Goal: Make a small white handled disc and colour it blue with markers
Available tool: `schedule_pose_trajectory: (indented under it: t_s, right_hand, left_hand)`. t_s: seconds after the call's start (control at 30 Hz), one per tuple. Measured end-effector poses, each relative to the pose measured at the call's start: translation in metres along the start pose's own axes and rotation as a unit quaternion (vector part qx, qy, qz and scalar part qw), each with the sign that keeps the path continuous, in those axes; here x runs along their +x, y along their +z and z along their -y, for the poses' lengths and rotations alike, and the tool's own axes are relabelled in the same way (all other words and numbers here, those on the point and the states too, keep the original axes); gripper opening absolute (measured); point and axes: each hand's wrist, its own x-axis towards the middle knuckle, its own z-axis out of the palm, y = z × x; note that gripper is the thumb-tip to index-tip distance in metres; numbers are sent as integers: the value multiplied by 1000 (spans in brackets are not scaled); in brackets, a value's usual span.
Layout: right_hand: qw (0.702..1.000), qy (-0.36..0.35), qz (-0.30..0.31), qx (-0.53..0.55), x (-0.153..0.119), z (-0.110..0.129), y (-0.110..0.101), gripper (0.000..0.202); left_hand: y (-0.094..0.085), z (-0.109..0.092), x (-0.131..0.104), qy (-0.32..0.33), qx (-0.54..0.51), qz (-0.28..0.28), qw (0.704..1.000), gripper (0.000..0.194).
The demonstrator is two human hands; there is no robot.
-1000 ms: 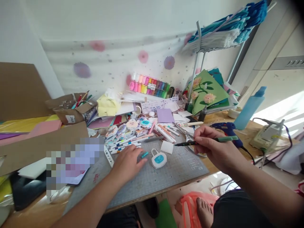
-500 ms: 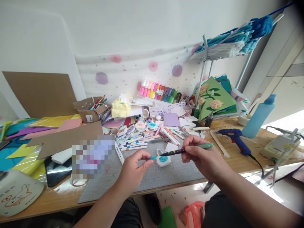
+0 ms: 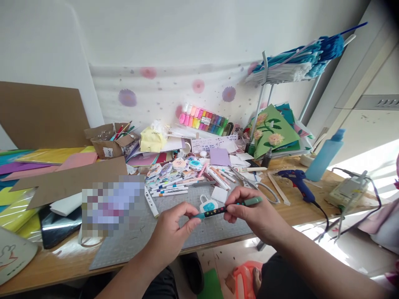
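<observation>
Slim pen with a black, multicoloured-patterned barrel and green rear end [image 3: 215,211]: bridges the space between the person's hands, just above the mat. Long axis runs from one hand across to the other, the green end a little farther from the body. Neither hand is clearly nearer; both touch it.

Left hand [image 3: 170,227]: grasping, thumb and forefinger pinching the short teal cap [image 3: 198,216] in line with the barrel. Whether it is fully seated cannot be told. Right hand [image 3: 254,211]: grasping too, digits wrapped round the barrel towards its rear, green end poking out beyond the grip.

Just beyond the pen, between the hands: small white bag-shaped piece with a looped handle and grainy blue patch [image 3: 208,205], partly hidden by the barrel. Next to it, nearer the right hand, a flat, matte white square [image 3: 219,194].

Beneath: grey gridded cutting mat [image 3: 134,249], scuffed, on a wood-grain table [image 3: 67,259]. Beyond the left hand, slender white markers [image 3: 170,191] in a loose heap. Beyond the right hand, metal scissors [image 3: 247,181] with looped handles; farther to its outer side, a dark-blue plastic glue gun [image 3: 294,178], cord trailing.
</observation>
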Motion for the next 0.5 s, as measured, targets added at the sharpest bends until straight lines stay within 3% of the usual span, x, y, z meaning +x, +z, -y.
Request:
schedule_pose_trajectory:
  t_s: [0.33,0.43,0.5]
  right_hand:
    - [999,34,-9,22,-3,-12,-3,20]
    - [999,-20,-31,6,1,-7,-17,25]
    - [992,-83,-65,-71,4,-2,-29,23]
  left_hand:
    - [15,3,-12,20,-16,-22,999,11]
    - [11,8,-12,11,8,-37,999,12]
    - [7,13,-12,7,32,-45,998,11]
